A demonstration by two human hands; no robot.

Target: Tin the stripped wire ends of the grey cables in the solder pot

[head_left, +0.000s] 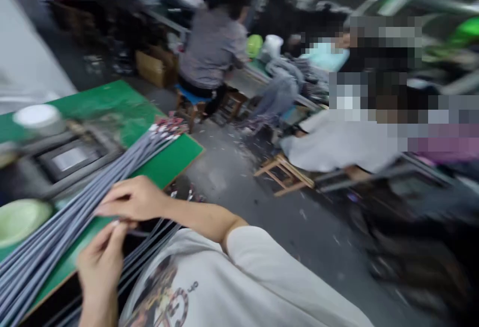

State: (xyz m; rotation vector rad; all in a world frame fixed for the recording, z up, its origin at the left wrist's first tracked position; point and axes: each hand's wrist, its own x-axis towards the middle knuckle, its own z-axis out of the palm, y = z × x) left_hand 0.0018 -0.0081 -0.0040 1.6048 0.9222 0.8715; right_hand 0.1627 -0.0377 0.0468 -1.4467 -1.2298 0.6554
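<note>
Hands at a workbench, seen from the wearer's head; motion blur softens the whole view. A bundle of grey cords (80, 207) lies slantwise over a green table (179, 155), its red-and-white ends (168, 126) gathered near the far corner. More grey cords (149, 247) hang below the table edge, beside the person's white shirt (269, 277). The right hand (136, 198) reaches in over the table edge, fingers bent towards the thumb, the tips just beside the bundle. The left hand (101, 249) is raised just below it, thumb and forefinger drawn near each other at the right hand's underside. A thin greyish strand (139, 233) shows close by. Blur hides whether either pair of fingertips meets, and one cannot tell whether the strand or any cord is pinched between them.

The step in hand appears to be fine fingertip handling beside the bundle, both hands sharing one spot. From such a posture, a next move would call for a light, well-aligned pinch and care not to drag neighbouring cords along.

Left of the bundle stand a pale green bowl (22, 220), a dark apparatus (71, 160) with a pale panel, and a white round container (39, 117). Beyond the table, a co-worker in a grey top (213, 48) sits with their back partly turned.
</note>
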